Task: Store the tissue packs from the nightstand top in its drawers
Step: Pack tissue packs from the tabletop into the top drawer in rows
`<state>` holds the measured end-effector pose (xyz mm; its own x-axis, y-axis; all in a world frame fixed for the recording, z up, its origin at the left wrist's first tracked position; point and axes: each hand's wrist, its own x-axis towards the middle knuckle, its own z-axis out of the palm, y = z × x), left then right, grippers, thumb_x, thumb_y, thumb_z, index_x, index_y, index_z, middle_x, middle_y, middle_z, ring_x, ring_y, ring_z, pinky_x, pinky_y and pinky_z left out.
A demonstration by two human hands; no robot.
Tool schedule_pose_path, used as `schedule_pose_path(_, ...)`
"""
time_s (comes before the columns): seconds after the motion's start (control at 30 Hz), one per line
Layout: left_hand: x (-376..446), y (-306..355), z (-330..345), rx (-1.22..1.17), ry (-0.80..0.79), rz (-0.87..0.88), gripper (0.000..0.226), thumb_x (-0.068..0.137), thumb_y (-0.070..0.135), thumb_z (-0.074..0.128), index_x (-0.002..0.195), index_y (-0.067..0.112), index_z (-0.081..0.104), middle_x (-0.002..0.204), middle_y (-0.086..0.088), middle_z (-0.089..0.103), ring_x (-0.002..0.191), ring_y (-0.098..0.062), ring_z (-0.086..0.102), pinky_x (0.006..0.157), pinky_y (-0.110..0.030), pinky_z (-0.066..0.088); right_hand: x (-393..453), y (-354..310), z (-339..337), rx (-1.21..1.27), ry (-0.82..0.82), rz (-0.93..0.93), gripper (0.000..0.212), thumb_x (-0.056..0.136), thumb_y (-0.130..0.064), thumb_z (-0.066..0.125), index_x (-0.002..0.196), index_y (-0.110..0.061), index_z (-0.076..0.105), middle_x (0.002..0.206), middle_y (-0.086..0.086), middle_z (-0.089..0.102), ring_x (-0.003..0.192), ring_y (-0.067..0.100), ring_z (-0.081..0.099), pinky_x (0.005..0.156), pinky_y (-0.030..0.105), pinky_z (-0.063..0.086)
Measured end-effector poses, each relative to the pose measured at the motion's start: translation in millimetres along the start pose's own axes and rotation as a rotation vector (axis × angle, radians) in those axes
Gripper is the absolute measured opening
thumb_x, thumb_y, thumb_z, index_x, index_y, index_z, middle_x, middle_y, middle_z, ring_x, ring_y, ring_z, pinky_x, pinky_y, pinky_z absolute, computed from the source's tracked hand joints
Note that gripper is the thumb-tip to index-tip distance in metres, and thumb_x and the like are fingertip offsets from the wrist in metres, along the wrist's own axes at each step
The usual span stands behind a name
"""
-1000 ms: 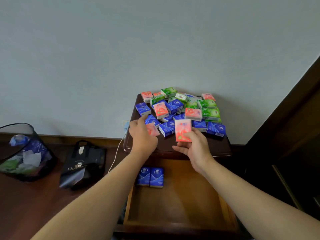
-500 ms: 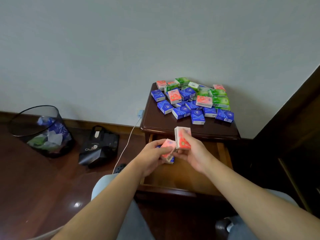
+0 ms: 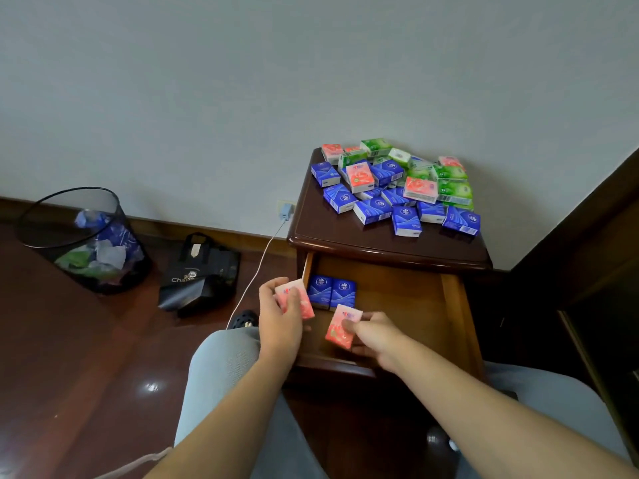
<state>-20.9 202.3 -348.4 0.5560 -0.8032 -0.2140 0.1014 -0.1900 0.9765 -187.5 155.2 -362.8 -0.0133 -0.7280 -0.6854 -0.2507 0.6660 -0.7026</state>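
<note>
Both pink tissue packs have come down over the open top drawer (image 3: 453,305), my left hand (image 3: 280,326) holding one (image 3: 295,299) and my right hand (image 3: 375,337) the other (image 3: 340,328), beside two blue packs (image 3: 332,292) already stored, while a big pile (image 3: 397,188) waits on the nightstand (image 3: 328,233).

Both my arms extended forward, left hand (image 3: 279,318) and right hand (image 3: 375,337) each pinching a pack, thumbs on top.
</note>
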Motion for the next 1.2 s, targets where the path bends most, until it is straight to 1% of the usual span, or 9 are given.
schedule_pose_path(0.17, -3.5, -2.9, -3.6, -0.018, -0.047, 0.036, 0.042, 0.099, 0.014, 0.068, 0.128, 0.037, 0.047, 0.120, 0.003, 0.062, 0.110, -0.016, 0.069, 0.076, -0.036, 0.066, 3.8, 5.5, 21.8, -0.002, -0.018, -0.045, 0.032, 0.085, -0.007, 0.085, 0.107, -0.012, 0.063, 0.105, 0.011, 0.076, 0.084, 0.024, 0.076, 0.060, 0.030, 0.059)
schedule_pose_path(0.27, -3.6, -2.3, -6.7, -0.032, -0.046, 0.043, 0.052, 0.094, 0.009, 0.072, 0.127, 0.039, 0.045, 0.121, 0.006, 0.060, 0.111, -0.010, 0.066, 0.070, -0.020, 0.061, 8.3, 6.3, 33.9, -0.017, 0.022, -0.058, 0.033, 0.079, -0.005, 0.090, 0.102, -0.009, 0.068, 0.109, 0.016, 0.076, 0.096, 0.032, 0.077, 0.082, 0.042, 0.064)
schedule_pose_path(0.4, -1.8, -1.7, -5.8, -0.059, -0.007, 0.041, 0.046, 0.100, 0.012, 0.065, 0.131, 0.037, 0.043, 0.125, 0.005, 0.058, 0.111, -0.013, 0.065, 0.071, -0.020, 0.062, 15.6, 4.9, 45.0, -0.027, 0.061, -0.039, 0.026, 0.077, -0.010, 0.092, 0.097, -0.009, 0.076, 0.109, 0.016, 0.078, 0.102, 0.033, 0.075, 0.098, 0.048, 0.059)
schedule_pose_path(0.53, -1.6, -1.1, -5.4, -0.062, 0.016, 0.055, 0.039, 0.104, 0.015, 0.059, 0.135, 0.033, 0.043, 0.127, 0.003, 0.058, 0.111, -0.014, 0.065, 0.070, -0.016, 0.060, 18.0, 4.7, 49.5, -0.063, 0.135, -0.044, 0.024, 0.077, -0.023, 0.094, 0.077, -0.024, 0.070, 0.103, 0.007, 0.079, 0.097, 0.026, 0.075, 0.094, 0.040, 0.061)
schedule_pose_path(0.7, -3.1, -0.5, -3.1, -0.087, -0.002, 0.037, 0.037, 0.104, 0.017, 0.059, 0.131, 0.037, 0.043, 0.121, 0.011, 0.056, 0.105, -0.008, 0.065, 0.064, -0.012, 0.056, 21.2, 2.9, 51.1, -0.029, 0.149, -0.019, 0.032, 0.082, -0.022, 0.090, 0.111, -0.014, 0.077, 0.112, 0.009, 0.076, 0.103, 0.027, 0.073, 0.089, 0.036, 0.059)
schedule_pose_path(0.83, -4.5, 1.2, -3.2, -0.113, -0.031, 0.035, 0.047, 0.093, 0.025, 0.076, 0.125, 0.037, 0.043, 0.117, 0.008, 0.057, 0.100, -0.001, 0.068, 0.064, -0.016, 0.058, 20.2, 0.9, 52.9, 0.089, 0.130, 0.047, 0.016, 0.090, -0.011, 0.082, 0.094, -0.015, 0.067, 0.114, 0.016, 0.075, 0.100, 0.033, 0.075, 0.071, 0.039, 0.064)
schedule_pose_path(0.97, -5.7, -3.1, -1.1, 0.027, -0.024, 0.137, 0.068, 0.079, 0.019, 0.089, 0.123, 0.031, 0.039, 0.114, 0.009, 0.052, 0.099, 0.012, 0.061, 0.070, -0.013, 0.055, 21.1, 2.3, 46.4, 0.139, 0.108, 0.069, 0.011, 0.092, -0.008, 0.079, 0.098, -0.011, 0.070, 0.104, 0.014, 0.077, 0.088, 0.029, 0.077, 0.073, 0.041, 0.066)
schedule_pose_path(1.03, -5.0, -4.4, -1.1, 0.022, -0.024, 0.127, 0.066, 0.080, 0.012, 0.085, 0.122, 0.032, 0.037, 0.115, 0.007, 0.052, 0.096, 0.012, 0.062, 0.067, -0.012, 0.055, 19.3, 2.0, 42.7, 0.163, 0.088, 0.062, 0.007, 0.095, -0.012, 0.075, 0.101, -0.012, 0.072, 0.097, 0.010, 0.078, 0.081, 0.024, 0.077, 0.064, 0.036, 0.063)
schedule_pose_path(1.2, -5.9, -5.1, -3.6, -0.087, -0.081, 0.009, 0.044, 0.098, 0.023, 0.067, 0.128, 0.037, 0.038, 0.118, 0.003, 0.057, 0.097, 0.001, 0.068, 0.064, -0.016, 0.057, 11.9, 3.6, 31.3, 0.128, 0.081, -0.019, 0.008, 0.101, -0.027, 0.066, 0.106, -0.023, 0.071, 0.097, -0.001, 0.080, 0.087, 0.021, 0.078, 0.075, 0.038, 0.062)
